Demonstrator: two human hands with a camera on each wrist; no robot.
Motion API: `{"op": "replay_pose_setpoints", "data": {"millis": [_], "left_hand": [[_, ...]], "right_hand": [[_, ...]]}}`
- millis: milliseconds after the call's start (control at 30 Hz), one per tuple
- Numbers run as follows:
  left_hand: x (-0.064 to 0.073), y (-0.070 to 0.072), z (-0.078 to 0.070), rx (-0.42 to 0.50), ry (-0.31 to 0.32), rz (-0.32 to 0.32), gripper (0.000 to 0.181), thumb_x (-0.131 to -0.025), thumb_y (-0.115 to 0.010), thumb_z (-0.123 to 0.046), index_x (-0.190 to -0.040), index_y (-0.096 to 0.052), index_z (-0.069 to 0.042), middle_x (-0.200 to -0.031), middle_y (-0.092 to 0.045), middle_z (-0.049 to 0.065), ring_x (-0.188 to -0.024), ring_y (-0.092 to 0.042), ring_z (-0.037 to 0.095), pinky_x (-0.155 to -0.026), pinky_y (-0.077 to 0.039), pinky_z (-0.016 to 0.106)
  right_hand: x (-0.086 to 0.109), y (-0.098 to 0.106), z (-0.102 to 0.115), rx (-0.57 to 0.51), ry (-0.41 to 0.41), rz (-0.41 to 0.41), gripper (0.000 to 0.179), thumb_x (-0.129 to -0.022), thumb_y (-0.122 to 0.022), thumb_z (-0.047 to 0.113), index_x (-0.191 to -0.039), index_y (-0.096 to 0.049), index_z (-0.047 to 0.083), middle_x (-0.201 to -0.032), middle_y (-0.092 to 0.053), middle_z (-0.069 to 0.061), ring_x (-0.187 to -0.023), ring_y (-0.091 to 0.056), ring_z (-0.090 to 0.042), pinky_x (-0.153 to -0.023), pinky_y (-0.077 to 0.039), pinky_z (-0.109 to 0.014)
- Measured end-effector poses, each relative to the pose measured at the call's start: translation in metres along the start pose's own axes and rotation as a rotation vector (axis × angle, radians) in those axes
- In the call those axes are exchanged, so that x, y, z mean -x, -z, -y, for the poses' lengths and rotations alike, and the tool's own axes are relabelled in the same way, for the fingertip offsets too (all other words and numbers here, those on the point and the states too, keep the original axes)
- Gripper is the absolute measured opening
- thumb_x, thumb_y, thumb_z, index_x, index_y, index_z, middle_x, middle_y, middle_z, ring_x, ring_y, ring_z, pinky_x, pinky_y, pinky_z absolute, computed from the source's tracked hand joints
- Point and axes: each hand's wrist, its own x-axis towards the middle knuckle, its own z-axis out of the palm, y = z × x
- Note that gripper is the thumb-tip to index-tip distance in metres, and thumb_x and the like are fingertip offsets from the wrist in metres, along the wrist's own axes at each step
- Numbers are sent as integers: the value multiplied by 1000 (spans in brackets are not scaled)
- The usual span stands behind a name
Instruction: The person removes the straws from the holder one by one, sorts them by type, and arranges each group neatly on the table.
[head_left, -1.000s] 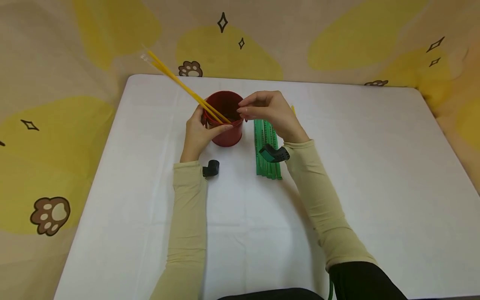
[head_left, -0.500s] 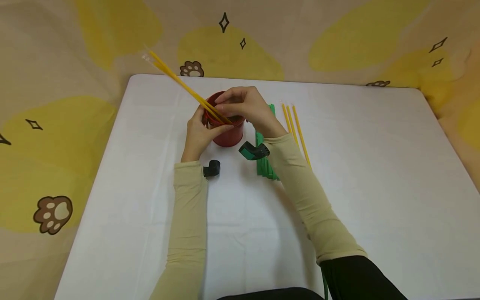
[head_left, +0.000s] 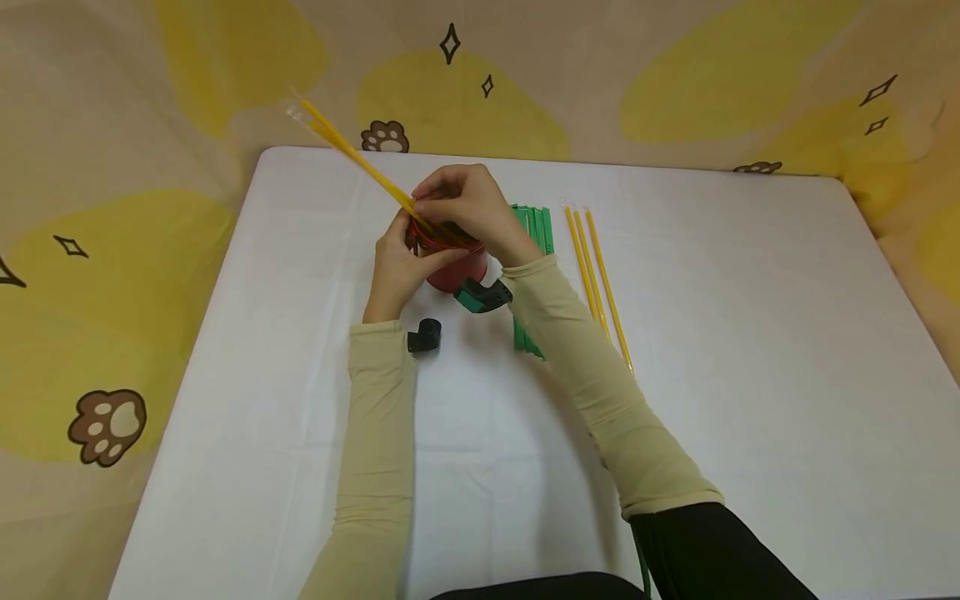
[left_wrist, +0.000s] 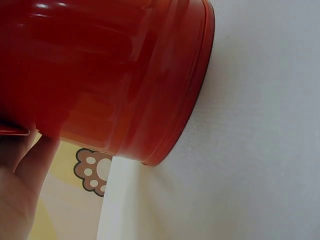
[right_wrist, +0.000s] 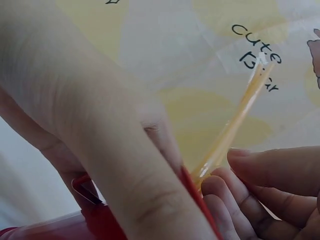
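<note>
A small red metal bucket (head_left: 459,271) stands on the white table, and its side fills much of the left wrist view. My left hand (head_left: 393,271) grips the bucket by its near left side, thumb lying along the rim. Yellow straws (head_left: 358,162) in clear wrapping lean out of the bucket toward the upper left. Above the mouth, my right hand (head_left: 474,204) has its bent fingertips right at these straws. In the right wrist view the thumb and fingers (right_wrist: 277,170) lie beside the wrapped straws (right_wrist: 231,132), with a small gap at the thumb tip.
Right of the bucket lies a row of slim green packets (head_left: 534,229), partly under the right forearm. Beyond them, three yellow straws (head_left: 600,279) lie on the white cloth (head_left: 750,333). A patterned curtain (head_left: 525,100) hangs behind the table.
My right hand has moved left across the bucket's mouth to the leaning straws, uncovering the green packets and loose yellow straws on the right. My left hand and the bucket have stayed in place.
</note>
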Motion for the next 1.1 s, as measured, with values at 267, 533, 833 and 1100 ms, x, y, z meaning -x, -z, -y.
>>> {"op": "replay_pose_setpoints", "data": {"millis": [267, 533, 833, 1100], "left_hand": [[0, -1, 1, -20, -11, -5, 69, -71, -85, -19, -129, -50, -7, -116, -59, 7, -93, -48, 14, -80, -41, 22], [0, -1, 3, -5, 11, -12, 59, -71, -84, -20, -119, -53, -6, -89, -50, 4, -79, -41, 16, -65, -35, 23], [-1, 0, 3, -10, 30, 5, 64, -73, -83, -21, -126, -51, -6, -92, -52, 4, -81, -43, 16, -66, -37, 23], [-1, 0, 4, -18, 14, -3, 64, -71, -84, -20, -126, -53, -8, -85, -48, 2, -78, -41, 16, -64, -35, 24]], "right_hand": [[-4, -3, 0, 130, 7, -20, 13, -82, -72, 3, -94, -69, -3, -85, -68, -10, -77, -64, -17, -76, -50, -25], [-3, -5, 0, 218, -2, 27, 16, -78, -78, 11, -88, -70, 1, -82, -67, -7, -75, -61, -14, -72, -49, -23], [1, -5, 1, 222, 21, 27, 9, -80, -76, 9, -85, -71, 2, -81, -68, -6, -73, -62, -13, -69, -49, -24], [5, -5, 1, 254, 50, 31, 8, -81, -74, 9, -86, -72, 3, -84, -70, -5, -75, -64, -11, -72, -50, -23]]}}
